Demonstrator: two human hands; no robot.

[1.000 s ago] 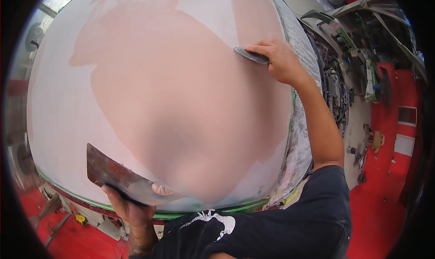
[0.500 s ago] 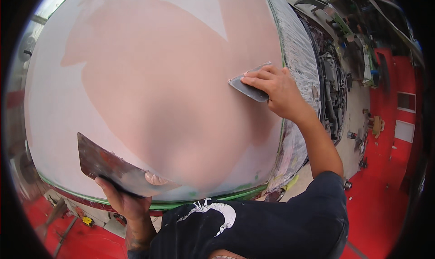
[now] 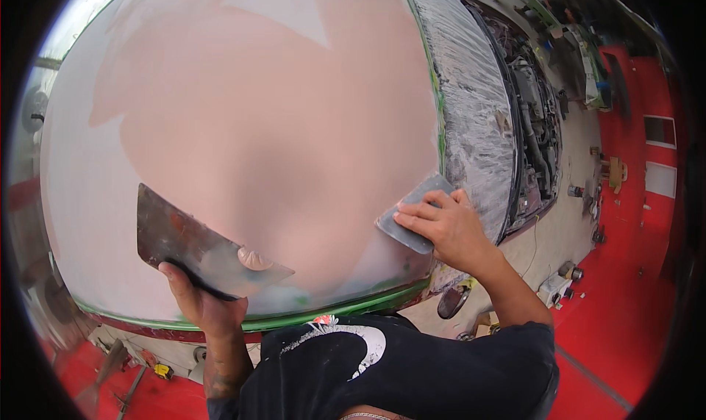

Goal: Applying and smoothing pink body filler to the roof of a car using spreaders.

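My left hand (image 3: 202,302) holds a dark metal mixing plate (image 3: 173,232) by its lower edge, tilted above the near side of a car roof (image 3: 81,221). A small dollop of pinkish body filler (image 3: 254,259) sits near the plate's right end. In my right hand (image 3: 460,232) is a flat grey spreader (image 3: 407,232), fingers pressed on its upper face. The spreader lies on the roof's right part, close to the green-edged border. A broad smooth pink filler patch (image 3: 279,89) covers much of the pale roof.
Right of the roof is a windscreen area (image 3: 478,74) under cloudy, dusty sheeting, then an exposed engine bay (image 3: 537,126). A side mirror (image 3: 453,301) juts out near my right forearm. Red flooring (image 3: 610,346) and small boxes lie beyond. A yellow tool (image 3: 163,371) rests at lower left.
My right hand has drawn the spreader toward me along the roof's right side. The plate stays in my left hand, slightly higher in view. The view has shifted a little.
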